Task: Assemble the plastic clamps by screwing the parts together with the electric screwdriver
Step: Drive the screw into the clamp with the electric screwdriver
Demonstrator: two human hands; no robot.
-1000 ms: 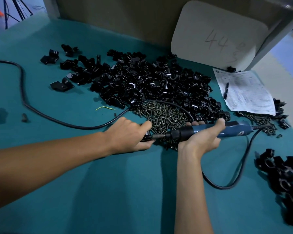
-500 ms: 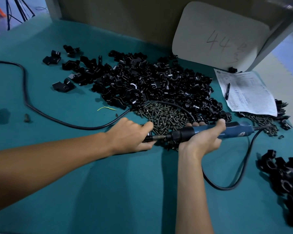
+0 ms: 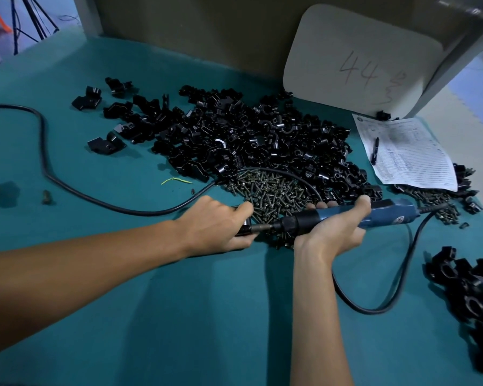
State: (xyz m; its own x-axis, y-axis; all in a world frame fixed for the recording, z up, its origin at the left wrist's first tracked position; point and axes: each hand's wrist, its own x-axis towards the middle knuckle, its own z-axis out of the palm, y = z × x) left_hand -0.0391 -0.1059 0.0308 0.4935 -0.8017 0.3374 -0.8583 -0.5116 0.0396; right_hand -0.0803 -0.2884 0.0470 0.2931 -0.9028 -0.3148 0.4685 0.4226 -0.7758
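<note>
Before you: a teal matte tabletop (image 3: 207, 330), closed at its far edge by a dull olive-brown upright panel (image 3: 193, 29). Against that panel stands a pale grey rounded-corner board (image 3: 346, 51) pencilled "44". To your right — a slanting grey metal post (image 3: 452, 68), with pale floor (image 3: 474, 135) beyond. Far left — thin black tripod legs (image 3: 39, 23) over blue flooring (image 3: 62, 9).

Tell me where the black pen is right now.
In the head view, the black pen lies on the printed paper sheet at the far right, below the white board marked 44 and right of the pile of black plastic clamp parts.
</note>
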